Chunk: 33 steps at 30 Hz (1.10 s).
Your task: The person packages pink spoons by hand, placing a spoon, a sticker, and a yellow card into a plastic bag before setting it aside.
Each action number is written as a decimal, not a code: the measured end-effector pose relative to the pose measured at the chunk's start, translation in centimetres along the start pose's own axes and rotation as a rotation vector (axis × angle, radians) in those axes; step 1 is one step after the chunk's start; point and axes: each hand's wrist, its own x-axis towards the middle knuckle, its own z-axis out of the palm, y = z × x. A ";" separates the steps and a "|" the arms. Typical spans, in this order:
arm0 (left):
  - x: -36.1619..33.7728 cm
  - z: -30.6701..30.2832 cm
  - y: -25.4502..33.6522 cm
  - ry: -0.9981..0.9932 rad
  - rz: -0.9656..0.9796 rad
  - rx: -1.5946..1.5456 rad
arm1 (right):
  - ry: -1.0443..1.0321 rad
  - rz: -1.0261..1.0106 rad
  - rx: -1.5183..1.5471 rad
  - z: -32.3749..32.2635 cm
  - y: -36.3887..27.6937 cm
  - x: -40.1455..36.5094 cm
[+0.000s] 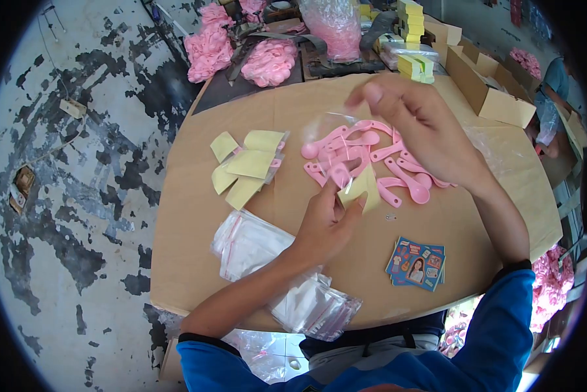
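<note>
My left hand (pixel 323 225) is closed, with thumb and fingers pinching a folded yellow card (pixel 360 188). A pink scoop end shows right at its fingertips. Raised over the far right of the pile, my right hand (pixel 424 124) has bent, motion-blurred fingers; I cannot tell whether it holds anything. Beneath and between both hands lies a heap of pink plastic measuring spoons (pixel 419 191). Clear film (pixel 316 127) shows at the heap's far left. Clear plastic bags (pixel 254 245) lie in a stack under my left forearm.
Several yellow-backed packets (pixel 251 163) lie at left on the brown table (pixel 195 261). Blue printed cards (pixel 416 264) sit near the front right. Along the back are pink bundles (pixel 270 62), yellow stacks (pixel 414 65) and a cardboard box (pixel 492 91). Another person (pixel 554 85) is at far right.
</note>
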 end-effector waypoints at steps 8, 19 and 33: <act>0.3 -0.9 0.6 -0.016 -0.174 -0.262 | -0.358 0.373 0.246 -0.5 1.9 -0.3; 0.5 -0.4 0.7 0.167 -0.049 -0.193 | -0.066 -0.453 -0.489 3.0 3.2 -2.2; 0.1 -1.4 -0.6 0.015 -0.033 0.526 | -0.163 -0.441 -0.582 3.5 5.2 -2.7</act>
